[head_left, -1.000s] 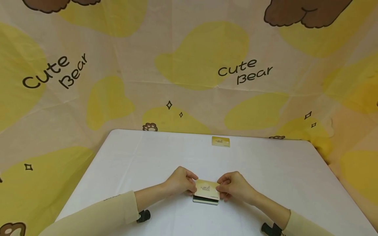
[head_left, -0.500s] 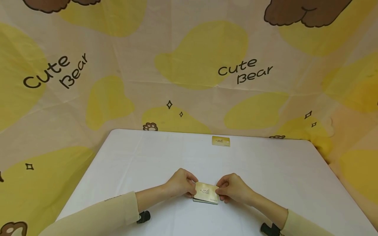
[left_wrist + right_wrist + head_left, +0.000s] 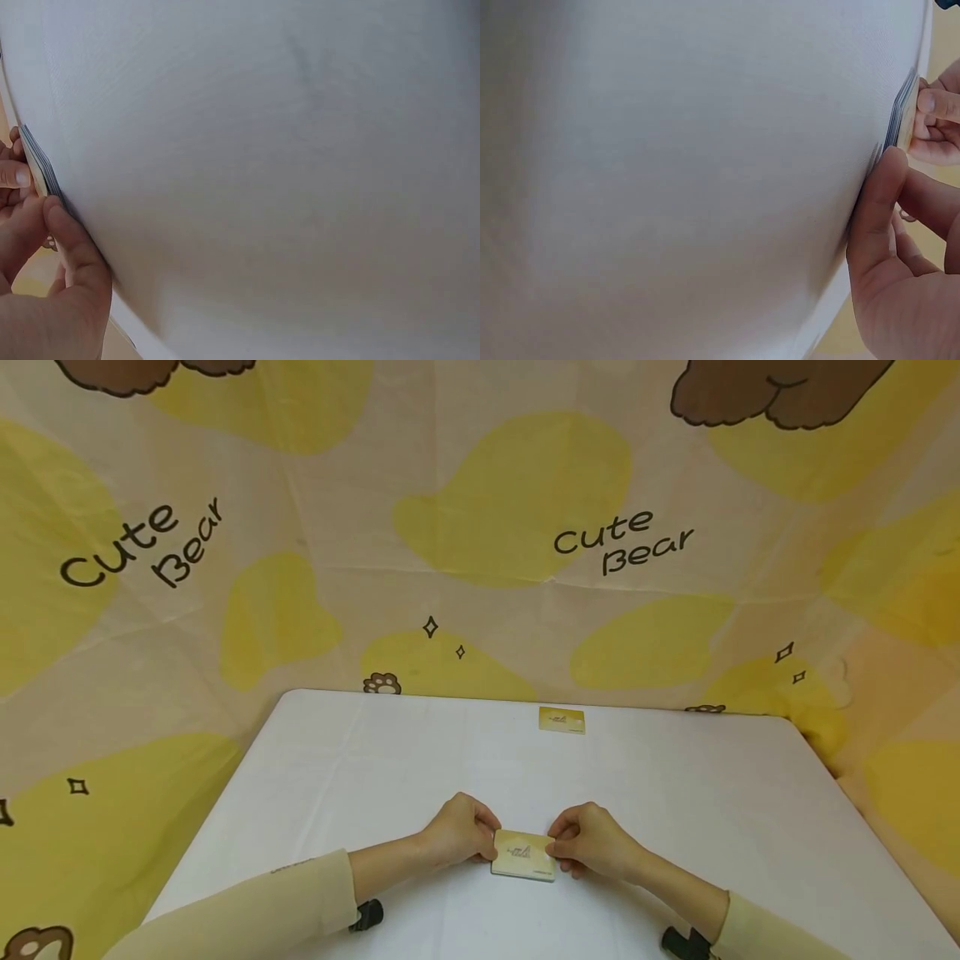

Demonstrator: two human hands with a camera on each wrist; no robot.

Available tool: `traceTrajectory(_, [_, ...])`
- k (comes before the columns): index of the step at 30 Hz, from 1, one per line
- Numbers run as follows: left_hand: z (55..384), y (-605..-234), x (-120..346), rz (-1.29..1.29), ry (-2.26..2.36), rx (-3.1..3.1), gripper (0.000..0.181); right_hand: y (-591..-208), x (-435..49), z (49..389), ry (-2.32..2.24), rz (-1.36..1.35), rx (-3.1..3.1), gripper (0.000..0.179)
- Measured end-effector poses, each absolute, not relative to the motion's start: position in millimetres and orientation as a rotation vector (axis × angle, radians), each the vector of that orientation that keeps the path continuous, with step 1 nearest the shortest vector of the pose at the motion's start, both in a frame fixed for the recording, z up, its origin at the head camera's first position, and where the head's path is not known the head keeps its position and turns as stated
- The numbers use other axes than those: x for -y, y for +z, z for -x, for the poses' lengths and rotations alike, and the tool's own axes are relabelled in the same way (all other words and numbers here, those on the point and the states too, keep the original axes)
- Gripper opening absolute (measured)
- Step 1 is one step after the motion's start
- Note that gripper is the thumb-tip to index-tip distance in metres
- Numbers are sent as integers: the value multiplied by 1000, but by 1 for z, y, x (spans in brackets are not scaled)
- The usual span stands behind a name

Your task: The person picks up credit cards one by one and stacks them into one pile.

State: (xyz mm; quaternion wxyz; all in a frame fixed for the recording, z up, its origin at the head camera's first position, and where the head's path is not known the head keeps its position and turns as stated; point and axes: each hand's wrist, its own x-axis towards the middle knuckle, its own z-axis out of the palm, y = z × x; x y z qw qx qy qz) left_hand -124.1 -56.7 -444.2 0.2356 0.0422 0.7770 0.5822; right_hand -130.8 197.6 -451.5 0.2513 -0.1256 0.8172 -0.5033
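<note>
A small stack of yellow cards (image 3: pixel 522 855) lies on the white table (image 3: pixel 675 810), near its front middle. My left hand (image 3: pixel 459 832) pinches the stack's left end and my right hand (image 3: pixel 589 842) pinches its right end. In the left wrist view the stack's edge (image 3: pixel 37 163) shows between thumb and fingertips. The right wrist view shows the same stack (image 3: pixel 900 112) edge-on against the table, held by the fingers of both hands. A single yellow card (image 3: pixel 561 719) lies flat near the table's far edge.
A cartoon bear cloth (image 3: pixel 480 527) hangs behind and around the table. The table's rounded far corners sit at left (image 3: pixel 292 697) and right (image 3: pixel 780 722). Black wrist mounts (image 3: pixel 366 914) show at both sleeves.
The top card, held raised and askew over the stack a second ago, has come down flush onto it. Both hands have moved slightly lower and closer to the stack.
</note>
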Motion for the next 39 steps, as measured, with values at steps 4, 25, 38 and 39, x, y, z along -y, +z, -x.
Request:
traceTrajectory(4, [124, -443, 56, -118, 1593, -2131, 34, -451, -198, 130, -1368, 344, -2229, 9])
traceTrajectory(25, [124, -445, 56, -118, 1564, -2154, 36, -450, -198, 131, -1363, 345, -2235, 12])
traceTrajectory(38, [125, -445, 56, -96, 1575, -2139, 33, -452, -199, 132, -1358, 363, -2237, 19])
traceTrajectory(39, [125, -444, 56, -98, 1575, -2138, 33, -452, -200, 132, -1357, 366, -2233, 22])
